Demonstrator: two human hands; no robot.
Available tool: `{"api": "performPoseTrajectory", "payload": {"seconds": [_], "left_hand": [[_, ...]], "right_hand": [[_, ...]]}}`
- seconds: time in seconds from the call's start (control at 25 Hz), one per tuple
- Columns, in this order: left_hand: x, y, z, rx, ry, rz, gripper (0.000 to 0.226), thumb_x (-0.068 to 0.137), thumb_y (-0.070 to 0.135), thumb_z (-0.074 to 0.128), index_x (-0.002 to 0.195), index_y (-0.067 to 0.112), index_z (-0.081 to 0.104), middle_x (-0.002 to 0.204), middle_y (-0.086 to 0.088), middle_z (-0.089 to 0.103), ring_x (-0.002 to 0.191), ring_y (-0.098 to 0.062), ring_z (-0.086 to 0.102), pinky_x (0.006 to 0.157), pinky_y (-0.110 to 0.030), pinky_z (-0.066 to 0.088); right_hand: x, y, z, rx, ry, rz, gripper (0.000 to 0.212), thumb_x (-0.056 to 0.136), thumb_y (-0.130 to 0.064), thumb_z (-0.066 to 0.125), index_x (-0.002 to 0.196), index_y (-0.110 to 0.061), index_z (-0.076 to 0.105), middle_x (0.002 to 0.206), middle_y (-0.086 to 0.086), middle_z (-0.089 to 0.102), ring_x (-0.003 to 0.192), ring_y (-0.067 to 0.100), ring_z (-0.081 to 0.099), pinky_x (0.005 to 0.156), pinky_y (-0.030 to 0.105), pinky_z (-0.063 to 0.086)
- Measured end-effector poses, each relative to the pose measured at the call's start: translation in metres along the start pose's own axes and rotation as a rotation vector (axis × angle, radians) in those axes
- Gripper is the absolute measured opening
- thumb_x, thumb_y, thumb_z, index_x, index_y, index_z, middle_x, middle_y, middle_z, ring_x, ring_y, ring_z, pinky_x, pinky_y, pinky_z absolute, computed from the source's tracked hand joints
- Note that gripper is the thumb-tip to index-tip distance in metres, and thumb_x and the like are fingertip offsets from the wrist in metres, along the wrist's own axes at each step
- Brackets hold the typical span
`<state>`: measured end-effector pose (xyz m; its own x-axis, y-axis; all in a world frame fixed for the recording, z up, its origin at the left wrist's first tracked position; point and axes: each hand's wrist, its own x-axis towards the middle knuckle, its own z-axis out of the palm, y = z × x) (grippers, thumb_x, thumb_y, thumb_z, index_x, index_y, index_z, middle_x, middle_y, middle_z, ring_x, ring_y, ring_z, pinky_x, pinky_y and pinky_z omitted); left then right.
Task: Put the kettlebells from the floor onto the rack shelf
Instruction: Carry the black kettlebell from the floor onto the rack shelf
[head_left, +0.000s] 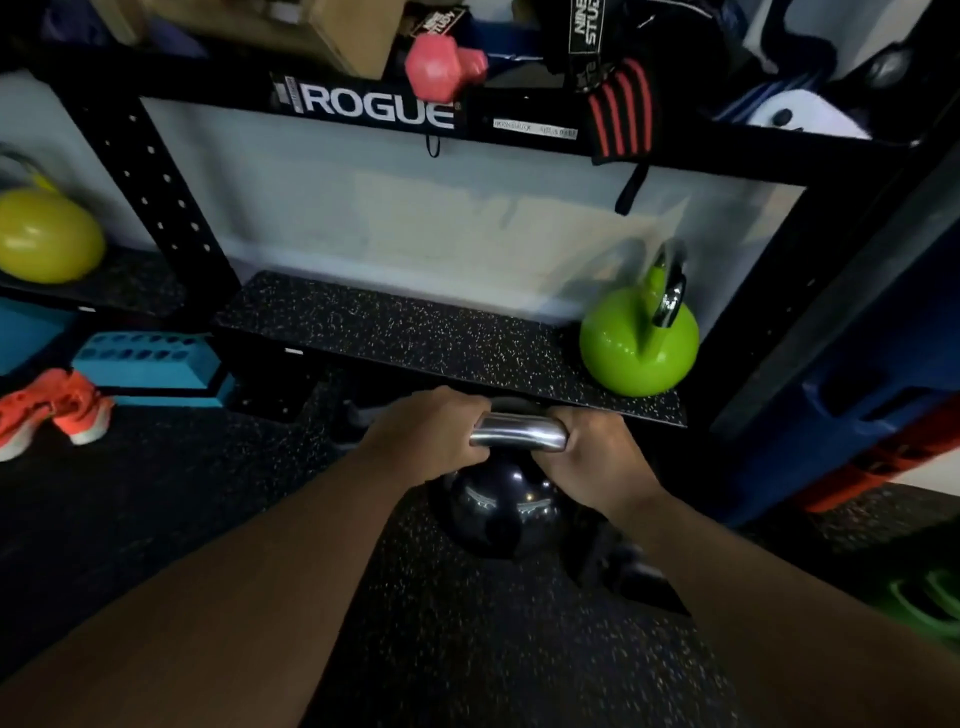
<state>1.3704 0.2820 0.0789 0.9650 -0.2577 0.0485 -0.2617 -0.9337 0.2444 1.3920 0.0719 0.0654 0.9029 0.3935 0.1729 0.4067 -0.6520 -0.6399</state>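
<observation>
Both hands are wrapped around the one chrome handle (518, 431) of a dark kettlebell (501, 512). The left hand (434, 431) closes over the handle's left end, fingers curled under it; the right hand (597, 457) closes over the right end, so only the middle of the bar shows between them. The dark ball hangs below the handle, just in front of the front edge of the rack shelf (395, 327). The frame is blurred and the angle steep, so it appears to be off the floor (467, 649), but I cannot tell for certain.

The shelf is a black speckled mat set low in the black rack (171, 208). At its right end sits a green kettlebell (639, 348), upright, its chrome handle pointing up near the right post. The rest of the shelf surface is bare mat.

Above, the rack's crossbar carries white "ROGUE" lettering (379, 109). On the upper level lie a pink dumbbell (444, 67) and a black-and-red striped wrap (621, 109) hanging over the edge.

To the left of the rack, a yellow kettlebell (47, 236) rests on another low shelf. Below it, on the floor, are a blue block with holes (148, 364) and a pair of orange shoes (52, 410).
</observation>
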Motion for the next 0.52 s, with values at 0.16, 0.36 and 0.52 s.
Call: {"api": "performPoseTrajectory", "payload": {"seconds": [0.16,0.36,0.52], "left_hand": [[0.084,-0.042,0.004,0.011,0.041,0.015,0.028,0.082,0.029,0.077,0.105,0.018,0.065,0.087,0.001,0.069,0.065,-0.011,0.05,0.051,-0.019,0.031],[0.182,-0.085,0.005,0.032,0.101,0.077,0.031,0.081,0.023,0.078,0.106,0.013,0.064,0.095,-0.006,0.073,0.073,-0.022,0.066,0.062,-0.03,0.05],[0.244,-0.112,0.007,0.042,0.131,0.096,0.029,0.081,0.019,0.077,0.104,0.011,0.061,0.091,-0.008,0.07,0.074,-0.023,0.063,0.06,-0.03,0.04]], "right_hand": [[0.09,0.031,0.007,-0.063,0.032,0.008,0.024,0.069,-0.013,0.07,0.089,-0.027,0.066,0.056,-0.021,0.058,0.055,-0.008,0.055,0.049,0.0,0.032],[0.187,0.059,0.012,-0.18,0.166,0.048,0.013,0.071,-0.015,0.075,0.083,-0.018,0.069,0.073,0.007,0.072,0.068,0.019,0.059,0.057,0.015,0.028],[0.243,0.075,0.019,-0.181,0.214,0.086,0.014,0.071,-0.011,0.074,0.081,-0.016,0.065,0.071,0.009,0.069,0.068,0.026,0.062,0.056,0.016,0.025]]}}
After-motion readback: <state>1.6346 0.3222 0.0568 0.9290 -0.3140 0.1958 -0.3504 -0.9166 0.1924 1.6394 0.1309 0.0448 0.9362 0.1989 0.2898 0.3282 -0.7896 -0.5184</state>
